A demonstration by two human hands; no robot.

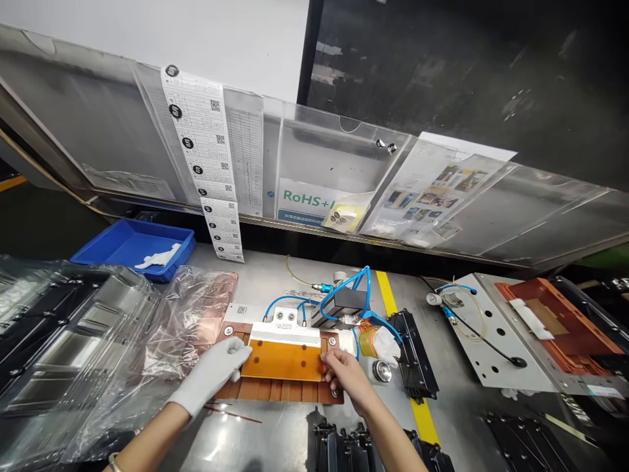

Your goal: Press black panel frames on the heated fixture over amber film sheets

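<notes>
Left hand (216,370): covered by a white knit glove ending at the wrist, cuff at 7 o'clock. Forearm unsleeved. A thin band (114,463) circles the forearm. Right hand (344,372): ungloved, forearm unsleeved, no markings seen.

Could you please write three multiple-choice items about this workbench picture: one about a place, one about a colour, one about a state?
1. Where does the blue tray stand?
A. far left of the bench
B. on the yellow line
C. under the right hand

2. What colour is the sheet between the two hands?
A. green
B. orange
C. black

3. How are the hands covered?
A. both gloved
B. both bare
C. only the left gloved

Answers:
1 A: the tray sits at the left, behind the plastic bags.
2 B: the sheet on the fixture is orange.
3 C: the left hand wears a white glove, the right hand is bare.
</notes>
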